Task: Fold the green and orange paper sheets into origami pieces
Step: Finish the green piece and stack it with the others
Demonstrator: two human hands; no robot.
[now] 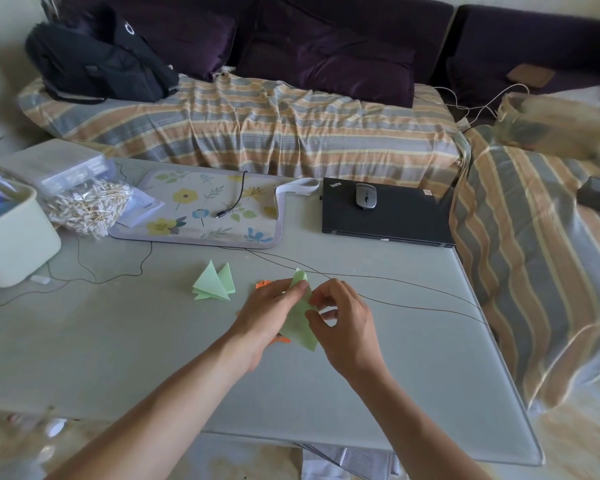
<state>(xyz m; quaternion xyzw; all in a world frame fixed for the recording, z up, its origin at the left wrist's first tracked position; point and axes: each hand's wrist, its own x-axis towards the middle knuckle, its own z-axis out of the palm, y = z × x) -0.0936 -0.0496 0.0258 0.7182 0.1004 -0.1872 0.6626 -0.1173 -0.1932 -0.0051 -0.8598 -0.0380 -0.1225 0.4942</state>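
Both forearms reach in; left hand (269,308) & right hand (340,315) pinch the green sheet (300,323) above the surface (118,341). I'd align edges before creasing w/ thumb.

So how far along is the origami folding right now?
Done: one folded green piece lies on the table. In hand: the left hand and right hand pinch a second green sheet mid-fold. Left: the orange paper, mostly hidden under the hands, so its state is unclear.
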